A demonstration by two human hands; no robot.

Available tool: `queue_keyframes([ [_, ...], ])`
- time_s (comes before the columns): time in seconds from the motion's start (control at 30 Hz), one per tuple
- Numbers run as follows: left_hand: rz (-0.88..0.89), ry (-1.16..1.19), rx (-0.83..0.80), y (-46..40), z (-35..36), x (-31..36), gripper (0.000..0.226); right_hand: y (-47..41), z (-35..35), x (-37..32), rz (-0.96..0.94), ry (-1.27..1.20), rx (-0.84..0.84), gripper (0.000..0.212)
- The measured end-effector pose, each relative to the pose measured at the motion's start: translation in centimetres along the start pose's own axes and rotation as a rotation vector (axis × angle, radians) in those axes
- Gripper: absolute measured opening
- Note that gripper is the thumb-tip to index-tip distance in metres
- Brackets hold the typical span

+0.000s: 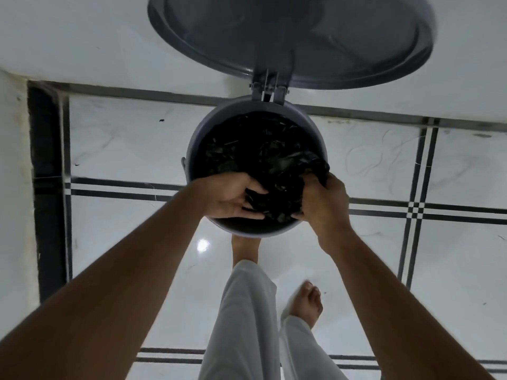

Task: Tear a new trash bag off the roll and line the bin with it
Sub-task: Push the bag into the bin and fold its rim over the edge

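Observation:
A round grey bin (197, 135) stands on the tiled floor with its lid (290, 39) flipped up against the wall. A crumpled black trash bag (263, 152) fills its opening, and part of it spills over the right rim. My left hand (227, 196) grips a fold of the bag at the near rim. My right hand (323, 198) clutches the bag's edge at the near right rim. No roll of bags is in view.
White floor tiles (123, 149) with black stripes surround the bin. A white wall (82, 37) runs behind it. My left foot (244, 248) is at the bin's base; my right foot (307, 303) is behind it, and my legs are in white trousers.

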State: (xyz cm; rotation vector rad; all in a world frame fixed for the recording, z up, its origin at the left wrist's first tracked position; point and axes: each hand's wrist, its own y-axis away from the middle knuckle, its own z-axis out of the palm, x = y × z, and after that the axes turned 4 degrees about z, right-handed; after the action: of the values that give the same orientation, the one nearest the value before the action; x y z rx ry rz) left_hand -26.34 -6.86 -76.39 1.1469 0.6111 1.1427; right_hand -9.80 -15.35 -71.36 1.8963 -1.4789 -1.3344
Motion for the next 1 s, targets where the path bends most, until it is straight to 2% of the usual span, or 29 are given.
queue_keyframes([
  [0.07, 0.082, 0.128, 0.006, 2.4, -0.5, -0.9, 0.047, 0.1, -1.6, -0.2, -0.006, -0.03, 0.007, 0.021],
  [0.17, 0.188, 0.081, 0.057, 6.7, -1.8, -2.1, 0.04, 0.4, -2.9, 0.0, -0.098, 0.01, -0.007, 0.013],
  [0.2, 0.227, 0.05, 0.138, 7.7, -2.4, -2.6, 0.034, 0.8, -2.9, -0.1, -0.127, 0.032, 0.003, 0.013],
  [0.27, 0.299, 0.038, 0.439, 9.1, -3.4, -3.3, 0.023, 1.4, -2.9, -0.2, -0.186, 0.049, 0.03, 0.026],
  [0.33, 0.374, 0.155, 0.684, 9.7, -4.8, -3.6, 0.014, 2.0, -3.2, -0.3, -0.266, 0.056, 0.04, 0.039],
  [0.4, 0.397, 0.287, 0.729, 10.1, -6.2, -3.1, 0.016, 2.3, -3.6, -0.6, -0.34, 0.115, 0.045, 0.041],
  [0.47, 0.374, 0.321, 0.636, 10.1, -7.6, -2.1, 0.02, 2.0, -4.0, -1.1, -0.353, 0.184, 0.01, 0.029],
  [0.5, 0.355, 0.312, 0.538, 10.3, -8.1, -1.4, 0.02, 1.7, -4.3, -1.5, -0.317, 0.193, -0.09, 0.027],
  [0.6, 0.268, 0.276, 0.155, 10.9, -8.5, 1.3, 0.03, 1.3, -5.4, -3.5, -0.123, 0.065, -0.531, 0.045],
  [0.67, 0.259, 0.265, -0.007, 11.0, -8.9, 2.6, 0.035, 1.3, -6.1, -5.0, -0.141, 0.045, -0.647, 0.04],
  [0.8, 0.372, 0.328, -0.135, 10.1, -10.5, 3.7, 0.059, 0.1, -6.5, -5.6, -0.09, -0.292, -0.57, 0.026],
  [0.87, 0.401, 0.355, -0.135, 9.8, -11.0, 3.3, 0.069, -0.8, -6.3, -4.9, -0.023, -0.414, -0.523, 0.019],
  [0.93, 0.415, 0.396, -0.111, 9.5, -11.3, 2.7, 0.069, -1.5, -6.2, -4.1, 0.004, -0.423, -0.46, 0.018],
  [1.0, 0.425, 0.425, -0.119, 9.4, -11.4, 2.0, 0.056, -1.8, -6.6, -3.3, -0.028, -0.358, -0.404, 0.02],
])
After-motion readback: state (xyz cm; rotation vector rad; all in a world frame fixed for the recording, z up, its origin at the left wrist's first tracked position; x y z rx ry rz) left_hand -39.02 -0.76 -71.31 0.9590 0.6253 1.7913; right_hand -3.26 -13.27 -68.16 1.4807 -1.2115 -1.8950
